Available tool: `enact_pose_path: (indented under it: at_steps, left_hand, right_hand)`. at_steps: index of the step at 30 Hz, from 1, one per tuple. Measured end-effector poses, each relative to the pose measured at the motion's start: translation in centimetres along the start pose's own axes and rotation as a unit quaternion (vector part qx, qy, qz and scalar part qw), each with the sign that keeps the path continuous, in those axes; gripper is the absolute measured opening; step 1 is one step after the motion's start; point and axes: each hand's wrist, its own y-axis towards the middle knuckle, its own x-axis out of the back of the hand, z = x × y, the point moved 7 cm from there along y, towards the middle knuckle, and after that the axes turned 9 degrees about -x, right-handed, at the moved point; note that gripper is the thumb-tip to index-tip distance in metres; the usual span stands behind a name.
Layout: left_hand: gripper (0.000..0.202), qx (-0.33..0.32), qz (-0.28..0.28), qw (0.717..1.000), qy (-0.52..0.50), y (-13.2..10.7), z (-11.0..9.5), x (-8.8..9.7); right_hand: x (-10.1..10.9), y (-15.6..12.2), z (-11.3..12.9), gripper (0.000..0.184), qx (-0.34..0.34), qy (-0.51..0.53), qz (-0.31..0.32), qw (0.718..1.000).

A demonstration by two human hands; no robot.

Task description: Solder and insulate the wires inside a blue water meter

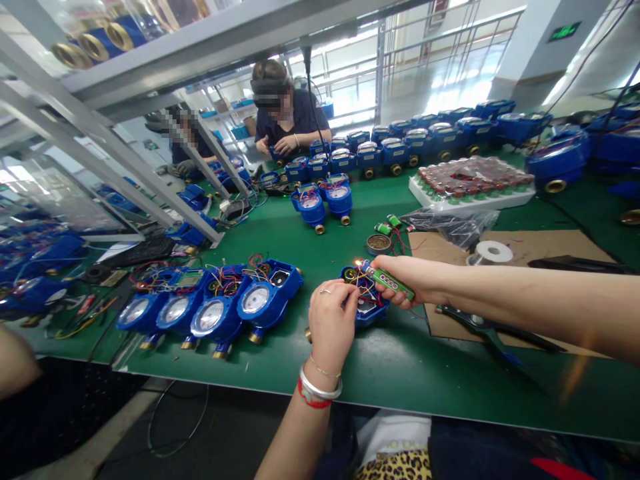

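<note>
An opened blue water meter (pixel 374 315) lies on the green bench in front of me, with thin coloured wires (pixel 369 291) showing inside its housing. My left hand (pixel 331 317) is over its left side, thumb and forefinger pinched together on a wire. In my right hand (pixel 413 270) is a green lighter (pixel 396 284), its small flame (pixel 358 263) burning just above the wires and close to my left fingers. The left hand hides part of the meter.
Several blue meters (pixel 207 317) stand in a row at the left. Farther back are more meters (pixel 369 153), a foam tray of batteries (pixel 473 180) and a round tin (pixel 379 244). Cardboard (pixel 545 247) at right bears a solder spool (pixel 493 253) and black-handled cutters (pixel 480 321). A co-worker (pixel 287 113) sits opposite.
</note>
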Motion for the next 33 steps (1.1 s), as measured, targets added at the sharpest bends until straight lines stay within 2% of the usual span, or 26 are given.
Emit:
enact_pose_path:
  at_steps: [7, 14, 19, 23, 26, 28, 29, 30, 33]
  left_hand:
    - [0.012, 0.004, 0.001, 1.0, 0.003, 0.0, 0.0, 0.0]
    - [0.011, 0.011, 0.012, 1.0, 0.005, 0.0, 0.2, -0.1]
    - [0.011, 0.009, 0.007, 1.0, 0.001, 0.0, 0.2, -0.2]
    - [0.01, 0.008, 0.007, 1.0, 0.003, 0.1, 0.3, -0.2]
    - [0.011, 0.009, 0.007, 1.0, -0.001, 0.1, 0.4, -0.1]
    - [0.012, 0.007, 0.006, 1.0, -0.002, 0.1, 0.4, -0.1]
    - [0.012, 0.006, 0.007, 1.0, -0.002, 0.1, 0.4, -0.1]
    - [0.012, 0.006, 0.007, 1.0, -0.002, 0.1, 0.3, -0.1]
    - [0.011, 0.01, 0.006, 1.0, -0.001, 0.1, 0.4, -0.1]
  right_hand:
    - [-0.2, -0.2, 0.0, 0.042, -0.008, 0.045, 0.009, 0.999]
    - [-0.3, -0.4, 0.0, 0.041, -0.004, 0.029, -0.009, 1.0]
    - [-0.1, -0.4, 0.0, 0.045, 0.025, -0.03, -0.018, 0.999]
    - [0.4, -1.6, 0.5, 0.054, 0.057, -0.066, -0.025, 0.996]
    - [2.3, -2.9, 1.6, 0.061, 0.125, -0.106, -0.085, 0.983]
    - [5.1, -3.2, 2.0, 0.064, 0.175, -0.172, -0.19, 0.951]
    - [6.7, -3.1, 2.0, 0.065, 0.197, -0.222, -0.249, 0.922]
    - [8.4, -2.8, 1.7, 0.066, 0.211, -0.267, -0.312, 0.887]
    - [12.1, -0.9, 0.1, 0.052, 0.239, -0.425, -0.435, 0.757]
